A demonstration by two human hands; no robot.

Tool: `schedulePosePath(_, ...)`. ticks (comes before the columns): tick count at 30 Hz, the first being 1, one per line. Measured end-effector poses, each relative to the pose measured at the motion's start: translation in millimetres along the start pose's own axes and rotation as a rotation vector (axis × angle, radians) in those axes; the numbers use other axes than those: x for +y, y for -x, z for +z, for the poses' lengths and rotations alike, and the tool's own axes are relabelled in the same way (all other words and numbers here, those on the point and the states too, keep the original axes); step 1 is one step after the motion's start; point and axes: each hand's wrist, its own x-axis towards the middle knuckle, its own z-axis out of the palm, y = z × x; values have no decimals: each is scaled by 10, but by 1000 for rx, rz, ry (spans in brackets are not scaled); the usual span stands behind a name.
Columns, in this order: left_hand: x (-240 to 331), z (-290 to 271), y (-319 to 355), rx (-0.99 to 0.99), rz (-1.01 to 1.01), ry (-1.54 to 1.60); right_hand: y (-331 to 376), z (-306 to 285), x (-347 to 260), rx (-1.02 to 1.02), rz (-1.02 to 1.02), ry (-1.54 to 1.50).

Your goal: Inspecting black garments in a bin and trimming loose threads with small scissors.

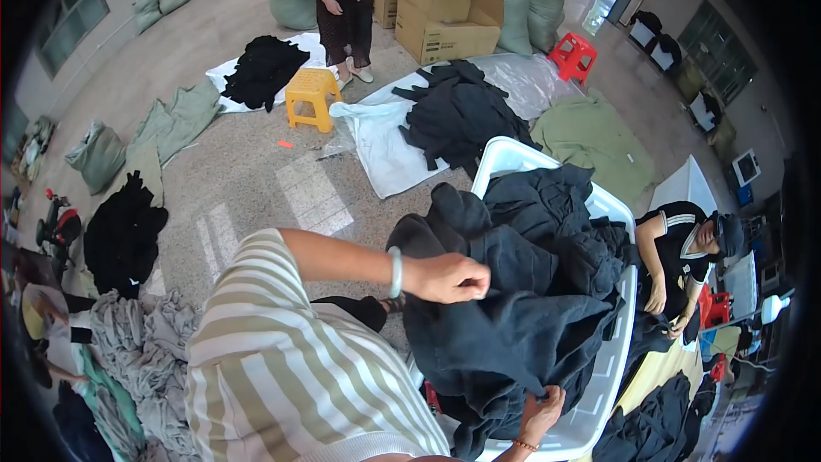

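A dark garment (505,334) spreads between my two hands over the near side of a white plastic tub (627,316). My left hand (446,278), with a pale bangle at the wrist, is closed in a pinch on the garment's upper part. Lower right, my right hand (542,415), wearing a beaded bracelet, grips the garment's bottom edge between thumb and fingers. More dark clothes (547,205) fill the tub in a crumpled heap, some hanging over its left rim. The garment's exact kind cannot be made out.
Beyond the tub, dark clothes (466,111) lie on white sheeting. A yellow stool (312,100), red stool (573,57) and large cardboard box (449,13) stand farther off. One person (346,0) stands ahead; another (676,265) sits at the right. Grey clothes (145,359) lie left.
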Motion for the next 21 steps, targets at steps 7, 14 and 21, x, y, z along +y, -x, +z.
schedulePosePath(7, -241, 474, 1133, -649, -326, 606, 1052, 279, 1223, -515, 605, 281)
schedulePosePath(14, -376, -210, 2109, -547, -422, 614, 1223, 830, -59, 62, 335, 1)
schedulePosePath(21, -369, -1038, 3392, -251, -467, 575, 433, 1441, -1527, -89, 56, 247)
